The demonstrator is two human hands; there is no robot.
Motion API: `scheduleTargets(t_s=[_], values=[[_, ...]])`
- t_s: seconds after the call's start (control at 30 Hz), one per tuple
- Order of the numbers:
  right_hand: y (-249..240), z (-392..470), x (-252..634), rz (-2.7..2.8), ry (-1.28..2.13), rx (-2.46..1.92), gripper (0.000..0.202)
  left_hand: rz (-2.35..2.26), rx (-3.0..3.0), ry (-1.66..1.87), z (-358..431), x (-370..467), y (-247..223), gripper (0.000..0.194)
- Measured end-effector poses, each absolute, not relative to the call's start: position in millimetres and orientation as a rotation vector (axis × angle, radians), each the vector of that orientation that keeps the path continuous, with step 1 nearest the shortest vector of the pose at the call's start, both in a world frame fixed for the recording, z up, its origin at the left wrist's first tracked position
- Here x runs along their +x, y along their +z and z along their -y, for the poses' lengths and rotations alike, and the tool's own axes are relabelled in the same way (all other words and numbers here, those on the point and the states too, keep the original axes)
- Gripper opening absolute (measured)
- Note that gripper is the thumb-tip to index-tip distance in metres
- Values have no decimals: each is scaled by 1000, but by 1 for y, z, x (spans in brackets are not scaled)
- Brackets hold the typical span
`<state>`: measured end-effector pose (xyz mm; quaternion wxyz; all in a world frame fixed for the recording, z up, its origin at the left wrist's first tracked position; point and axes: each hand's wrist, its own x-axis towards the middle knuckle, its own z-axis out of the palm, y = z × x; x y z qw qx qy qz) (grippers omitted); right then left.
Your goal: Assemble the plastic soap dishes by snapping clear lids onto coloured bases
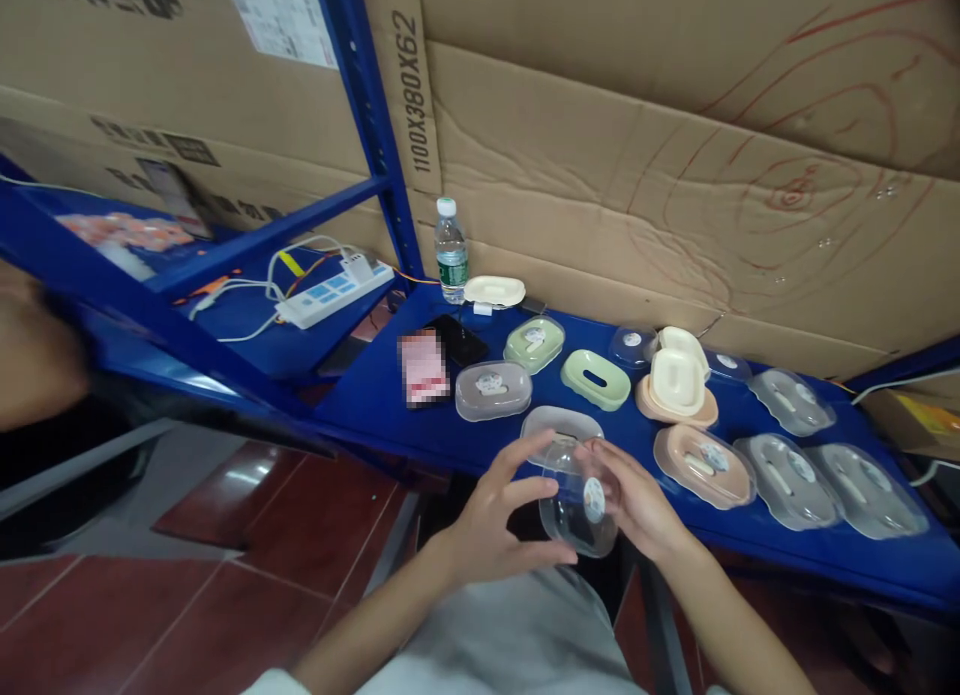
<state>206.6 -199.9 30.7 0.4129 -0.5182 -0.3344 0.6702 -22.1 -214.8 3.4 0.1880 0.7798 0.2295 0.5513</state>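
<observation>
A clear plastic cover (576, 520) with a round sticker is between my hands, in front of the blue table's edge. My right hand (634, 497) grips its right side, thumb and fingers closed on the rim. My left hand (499, 520) has its fingers spread around the cover's left side, the fingertips close to it or touching. Just behind the cover, a grey oval dish (562, 421) lies at the table edge. A covered grey dish (493, 391) is to the left, and a green dish (595, 378) with a slot is beyond.
Covered grey dishes (795, 480) and a covered peach dish (705, 465) lie at the right. Cream trays (677, 380) are stacked behind. A water bottle (451, 255), dark phone (459, 341) and power strip (335, 295) are left. Another person's arm (37, 350) shows far left.
</observation>
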Motion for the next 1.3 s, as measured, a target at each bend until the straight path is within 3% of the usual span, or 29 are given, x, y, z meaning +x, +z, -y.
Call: scheduleTargets(t_s=[0.13, 0.27, 0.4, 0.63, 0.73, 1.3], values=[[14, 205, 220, 1105, 1469, -1290, 49, -607, 2181, 1494, 208, -20, 0, 65], [-5, 213, 233, 1674, 945, -1072, 74, -715, 2054, 1498, 190, -20, -18, 76], [-10, 206, 240, 2106, 487, -1131, 68, -914, 2102, 1306, 169, -26, -34, 87], [-9, 162, 264, 2384, 516, -1097, 67, -1078, 2328, 859, 160, -32, -41, 81], [-12, 151, 273, 2469, 546, -1058, 70, -1083, 2301, 885, 159, -32, -45, 68], [-6, 150, 268, 2656, 347, -980, 69, -1023, 2081, 866, 155, -37, -44, 72]])
